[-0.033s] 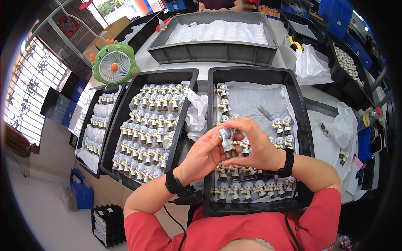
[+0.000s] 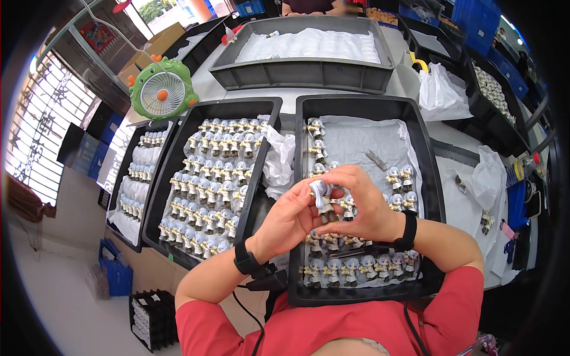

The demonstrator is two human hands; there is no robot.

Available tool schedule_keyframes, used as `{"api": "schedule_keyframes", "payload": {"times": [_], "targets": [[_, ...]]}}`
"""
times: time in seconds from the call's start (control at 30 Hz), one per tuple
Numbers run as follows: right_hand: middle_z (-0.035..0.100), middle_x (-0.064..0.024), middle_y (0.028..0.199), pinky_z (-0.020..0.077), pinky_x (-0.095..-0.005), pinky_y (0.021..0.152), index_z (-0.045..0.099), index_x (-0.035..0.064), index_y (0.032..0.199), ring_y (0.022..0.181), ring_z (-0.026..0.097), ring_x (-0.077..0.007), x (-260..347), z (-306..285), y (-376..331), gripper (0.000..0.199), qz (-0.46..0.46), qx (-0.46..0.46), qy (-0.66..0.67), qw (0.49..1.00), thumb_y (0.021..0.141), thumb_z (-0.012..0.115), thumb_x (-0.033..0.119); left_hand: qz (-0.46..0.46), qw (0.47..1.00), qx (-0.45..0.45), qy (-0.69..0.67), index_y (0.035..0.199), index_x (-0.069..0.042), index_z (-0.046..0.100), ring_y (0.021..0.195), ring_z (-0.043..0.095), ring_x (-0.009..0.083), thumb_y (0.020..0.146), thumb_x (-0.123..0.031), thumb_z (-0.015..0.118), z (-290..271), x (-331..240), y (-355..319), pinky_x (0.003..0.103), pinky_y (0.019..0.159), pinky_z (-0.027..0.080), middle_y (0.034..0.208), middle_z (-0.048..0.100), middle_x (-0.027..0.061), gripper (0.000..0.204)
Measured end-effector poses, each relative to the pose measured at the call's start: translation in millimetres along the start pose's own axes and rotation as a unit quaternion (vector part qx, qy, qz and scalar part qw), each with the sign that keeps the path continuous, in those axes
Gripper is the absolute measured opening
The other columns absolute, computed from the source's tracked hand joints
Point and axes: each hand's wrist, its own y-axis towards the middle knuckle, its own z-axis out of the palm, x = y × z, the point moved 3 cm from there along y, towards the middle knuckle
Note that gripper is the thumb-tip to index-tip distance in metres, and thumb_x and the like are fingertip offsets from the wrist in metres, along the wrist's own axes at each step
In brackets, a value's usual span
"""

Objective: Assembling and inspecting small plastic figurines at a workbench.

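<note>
A small figurine [image 2: 322, 200] with pale lilac-grey hair, a white outfit and dark legs is between my hands, above the right-hand black tray [image 2: 368, 299]. My left hand [image 2: 291, 215] is closed on its side, thumb by the hair. My right hand [image 2: 368, 204] curves around it, index finger near the head and thumb by the feet; its full contact is hidden. Below, in the same tray, a row of matching figurines [image 2: 350, 272] lies along the near side. More figurines [image 2: 401, 178] lie at the tray's right, and a grey strip [image 2: 375, 159] rests on the lining.
To the left, another black tray [image 2: 270, 110] holds several rows of figurines, beside a narrower tray [image 2: 138, 240]. A green animal-shaped fan [image 2: 185, 80] stands behind them. A large grey bin [image 2: 297, 74] is at the back. A white plastic bag [image 2: 439, 89] sits at right.
</note>
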Motion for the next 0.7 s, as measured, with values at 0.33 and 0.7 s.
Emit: {"api": "schedule_keyframes", "payload": {"times": [0.33, 0.7], "targets": [[0.058, -0.0064, 0.083, 0.0478, -0.0299, 0.059, 0.056, 0.0056, 0.098, 0.067, 0.058, -0.0200, -6, 3, -8, 0.035, -0.053, 0.028, -0.037, 0.998, 0.070, 0.075, 0.014, 0.041, 0.992, -0.121, 0.019, 0.118, -0.009, 0.042, 0.096, 0.058, 0.0151, 0.094, -0.028, 0.047, -3, -3, -5, 0.030, 0.078, 0.051, 0.105, 0.057, 0.0058, 0.031], [0.062, -0.0104, 0.084, 0.0488, -0.0251, 0.066, 0.055, -0.0010, 0.099, 0.073, 0.062, -0.0149, -9, 1, -7, 0.024, 0.106, 0.011, 0.052, 0.993, 0.079, 0.067, 0.004, 0.060, 0.981, -0.158, 0.096, 0.105, -0.013, 0.045, 0.083, 0.058, 0.0090, 0.088, -0.025, 0.059, -8, -9, -8, 0.023, 0.069, 0.048, 0.094, 0.058, 0.0005, 0.025]]}}
